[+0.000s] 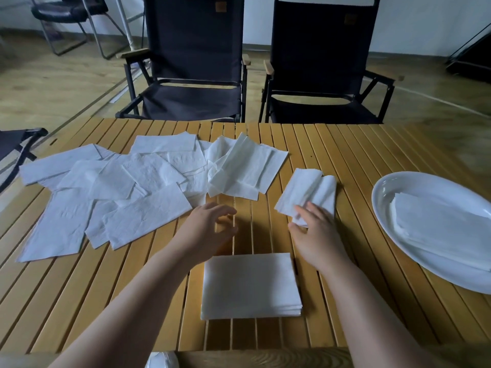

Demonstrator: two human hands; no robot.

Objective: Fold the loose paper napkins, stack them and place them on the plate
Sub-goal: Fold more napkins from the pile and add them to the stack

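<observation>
Several loose white paper napkins (pixel 127 187) lie spread over the left and middle of the slatted wooden table (pixel 358 160). A neat stack of folded napkins (pixel 249 285) sits near the front edge between my forearms. My right hand (pixel 316 229) pinches the near edge of one partly folded napkin (pixel 308 192) lying right of the pile. My left hand (pixel 210 229) hovers above the bare table with relaxed fingers, holding nothing, just in front of the loose pile. A white oval plate (pixel 385 192) at the right edge holds folded napkins (pixel 441 227).
Two dark folding chairs (pixel 191 75) (pixel 326 70) stand behind the table's far edge. Another dark chair part (pixel 16 144) shows at the left. A white crumpled thing (pixel 162 359) peeks out below the front edge.
</observation>
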